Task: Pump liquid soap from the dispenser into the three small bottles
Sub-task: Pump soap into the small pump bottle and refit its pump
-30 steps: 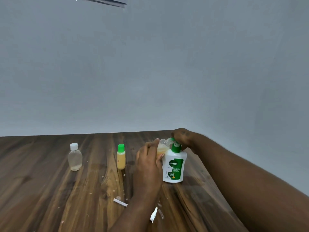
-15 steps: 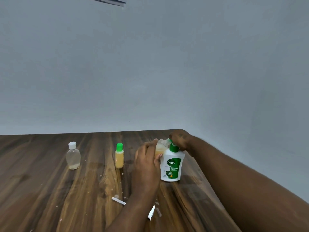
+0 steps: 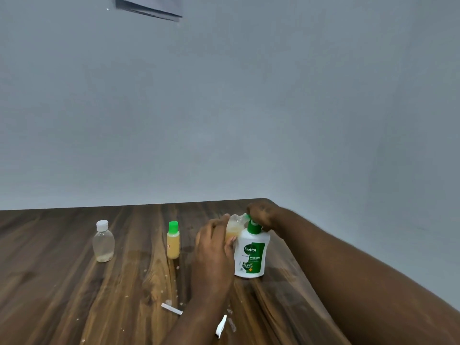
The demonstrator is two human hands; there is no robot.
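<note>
My left hand [image 3: 214, 247] grips a clear plastic bottle [image 3: 234, 226]; my right hand [image 3: 263, 215] presses the white dispenser [image 3: 251, 255] pump.

Wooden table [image 3: 62, 295] strewn with white paper scraps [image 3: 171, 309], grey wall [image 3: 224, 108], pinned paper sheet [image 3: 149, 6].

So everything sat on the table [image 3: 74, 295]. The dispenser [image 3: 252, 255] stood upright toward the right edge, with the right hand [image 3: 263, 215] on top of its pump. Just left of it, touching, the left hand [image 3: 214, 247] held a small bottle [image 3: 232, 226] up at the nozzle. Further left stood a second bottle [image 3: 173, 241], and well left of that a third bottle [image 3: 103, 242]. Two paper scraps [image 3: 171, 309] lay nearer me.
</note>
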